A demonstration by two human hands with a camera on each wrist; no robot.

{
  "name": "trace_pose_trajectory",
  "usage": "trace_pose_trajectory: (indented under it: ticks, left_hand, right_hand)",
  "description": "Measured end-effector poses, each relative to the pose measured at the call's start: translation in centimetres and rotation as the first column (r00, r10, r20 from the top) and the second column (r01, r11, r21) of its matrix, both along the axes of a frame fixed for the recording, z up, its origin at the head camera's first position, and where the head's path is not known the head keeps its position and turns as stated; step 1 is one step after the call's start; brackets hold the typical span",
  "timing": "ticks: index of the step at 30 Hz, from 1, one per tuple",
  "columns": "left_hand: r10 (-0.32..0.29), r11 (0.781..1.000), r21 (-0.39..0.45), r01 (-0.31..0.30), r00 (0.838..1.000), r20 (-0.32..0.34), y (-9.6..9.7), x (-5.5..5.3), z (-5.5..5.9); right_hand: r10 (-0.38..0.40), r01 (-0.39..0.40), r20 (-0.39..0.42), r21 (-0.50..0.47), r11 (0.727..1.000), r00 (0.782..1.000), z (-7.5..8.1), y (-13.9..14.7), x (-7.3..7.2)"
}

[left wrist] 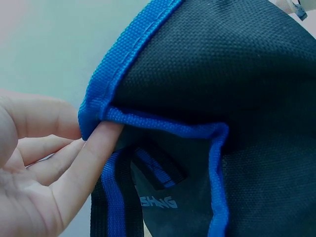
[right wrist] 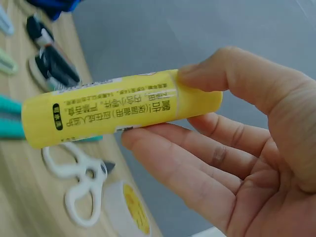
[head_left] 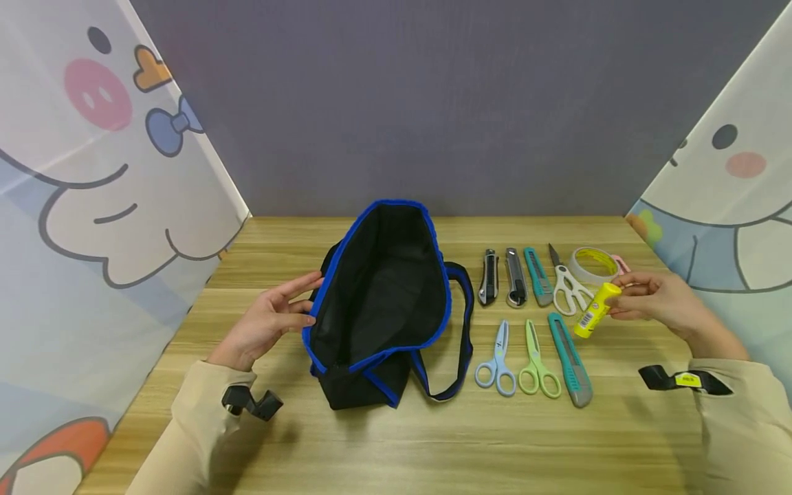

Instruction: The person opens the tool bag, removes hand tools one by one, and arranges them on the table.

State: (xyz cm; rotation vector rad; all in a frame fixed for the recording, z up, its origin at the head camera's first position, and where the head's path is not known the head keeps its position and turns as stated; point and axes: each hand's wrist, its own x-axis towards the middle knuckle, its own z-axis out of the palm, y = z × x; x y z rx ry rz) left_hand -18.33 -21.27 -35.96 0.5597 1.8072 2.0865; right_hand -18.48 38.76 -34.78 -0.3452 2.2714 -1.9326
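A black tool bag (head_left: 361, 392) with blue trim stands with its mouth wide, its dark inside showing. At its left rim my left hand (head_left: 266, 320) pinches the blue edging between thumb and fingers, seen closely at the bag's corner (left wrist: 94, 103). My right hand (head_left: 662, 302) holds a yellow glue stick (head_left: 595, 313) above the right side of the table. In the right wrist view, thumb and fingertips grip one end of the glue stick (right wrist: 98, 111), its printed label showing. Below it lie white-handled scissors (head_left: 572, 292) and a teal utility knife (head_left: 570, 361).
Left of the scissors lie a black utility knife (head_left: 489, 278), a grey one (head_left: 516, 278) and a small teal one (head_left: 538, 276). Blue scissors (head_left: 497, 364) and green scissors (head_left: 538, 368) are nearer. A tape roll (head_left: 575, 265) sits behind. A bag strap (head_left: 467, 337) loops right.
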Motion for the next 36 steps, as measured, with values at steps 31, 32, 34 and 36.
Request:
trace_pose_trajectory:
  ticks: [31, 32, 34, 36]
  left_hand:
    - [0.007, 1.0, -0.019, -0.007, 1.0, -0.002, -0.3, 0.3, 0.2]
    - [0.006, 1.0, -0.025, -0.006, 1.0, -0.011, -0.3, 0.3, 0.2]
    - [0.006, 0.999, -0.052, -0.008, 0.999, -0.031, -0.4, 0.3, 0.2]
    - [0.013, 0.996, -0.091, -0.017, 0.999, -0.051, -0.5, 0.3, 0.3]
  right_hand:
    - [0.168, -0.13, -0.075, 0.364, 0.922, 0.983, -1.3, 2.4, 1.6]
    - [0.18, -0.144, -0.069, 0.36, 0.922, 0.981, -1.3, 2.4, 1.6]
    - [0.197, -0.166, -0.055, 0.349, 0.922, 0.979, -1.3, 2.5, 1.7]
    - [0.211, -0.182, -0.049, 0.347, 0.92, 0.976, -1.1, 2.6, 1.8]
